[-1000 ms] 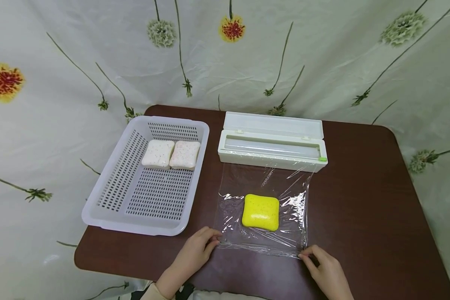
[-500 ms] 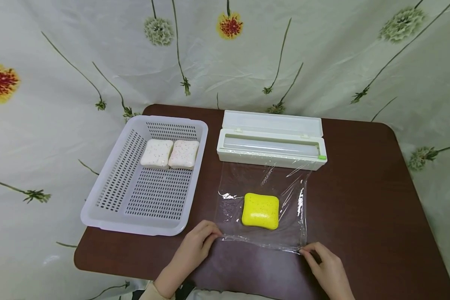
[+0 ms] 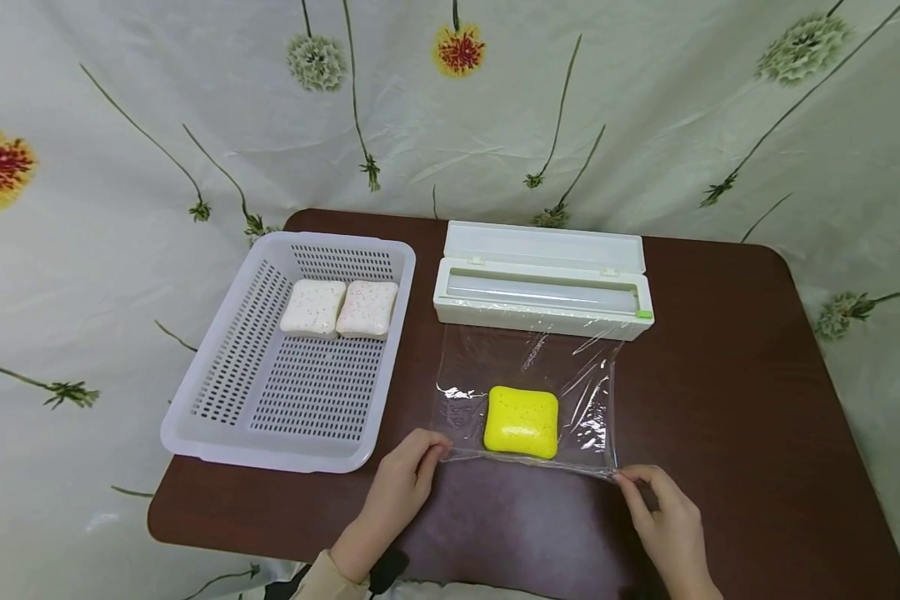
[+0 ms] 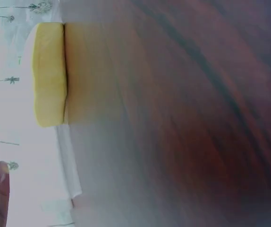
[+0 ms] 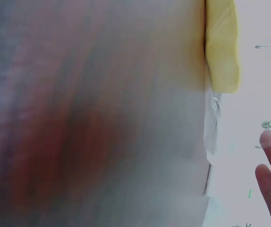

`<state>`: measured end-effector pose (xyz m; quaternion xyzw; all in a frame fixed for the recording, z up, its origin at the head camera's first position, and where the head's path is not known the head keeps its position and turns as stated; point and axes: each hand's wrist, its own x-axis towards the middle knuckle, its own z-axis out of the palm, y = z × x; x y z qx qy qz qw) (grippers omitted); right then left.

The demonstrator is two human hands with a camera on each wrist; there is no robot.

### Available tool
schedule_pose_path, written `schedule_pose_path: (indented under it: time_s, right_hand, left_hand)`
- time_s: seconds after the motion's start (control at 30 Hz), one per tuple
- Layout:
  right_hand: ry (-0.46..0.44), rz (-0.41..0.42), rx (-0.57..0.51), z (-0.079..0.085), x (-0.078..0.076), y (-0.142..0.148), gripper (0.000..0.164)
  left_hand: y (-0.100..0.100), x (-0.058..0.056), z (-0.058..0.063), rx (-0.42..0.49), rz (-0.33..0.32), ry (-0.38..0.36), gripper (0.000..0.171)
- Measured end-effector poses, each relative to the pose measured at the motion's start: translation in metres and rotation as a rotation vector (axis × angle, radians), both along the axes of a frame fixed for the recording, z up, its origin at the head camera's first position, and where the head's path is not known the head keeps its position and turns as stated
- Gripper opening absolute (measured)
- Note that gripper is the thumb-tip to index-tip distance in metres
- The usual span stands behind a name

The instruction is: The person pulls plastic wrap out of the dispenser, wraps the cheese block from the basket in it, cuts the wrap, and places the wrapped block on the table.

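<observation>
In the head view, a sheet of cling film (image 3: 588,417) lies drawn from its white dispenser box (image 3: 495,314) toward the table's front. A yellow speckled block with rounded corners (image 3: 521,422), soap or sponge, I cannot tell, sits on the film. My left hand (image 3: 399,487) pinches the film's front left corner; my right hand (image 3: 667,521) pinches the front right corner. The front edge is lifted close to the block's near side. Both wrist views show the yellow block (image 4: 49,75) from its side, with fingertips (image 5: 270,182) at the frame's edge.
On the left stands a white slotted basket (image 3: 187,429) with two white speckled blocks (image 3: 367,309) in it. The dispenser's lid (image 3: 543,247) is raised, with a green slider (image 3: 645,315) at its right end. A flowered cloth (image 3: 217,100) hangs behind the brown table (image 3: 742,375).
Both hands have moved away from me with the film's front edge, from well in front of the yellow block to its near side. The block, basket and dispenser have stayed put.
</observation>
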<state>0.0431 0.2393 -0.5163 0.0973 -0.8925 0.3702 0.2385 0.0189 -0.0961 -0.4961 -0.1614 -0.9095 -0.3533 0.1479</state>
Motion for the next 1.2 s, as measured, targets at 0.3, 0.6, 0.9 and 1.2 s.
schedule_pose_path:
  time_s: [0.3, 0.6, 0.9, 1.2]
  right_hand:
    - [-0.033, -0.139, 0.000, 0.005, -0.025, -0.015, 0.025]
    - [-0.113, -0.137, 0.129, 0.001, -0.052, -0.014, 0.023]
    - [-0.205, -0.003, 0.317, -0.003, -0.065, -0.013, 0.023]
    - [-0.304, 0.092, 0.345, -0.005, -0.069, -0.019, 0.019]
  left_hand:
    - [0.016, -0.022, -0.008, 0.119, 0.128, 0.061, 0.018]
    - [0.021, -0.043, -0.016, 0.016, 0.234, -0.024, 0.009]
    - [0.022, -0.051, -0.013, -0.140, 0.271, -0.207, 0.007]
    - [0.030, -0.055, -0.013, -0.281, 0.252, -0.277, 0.020]
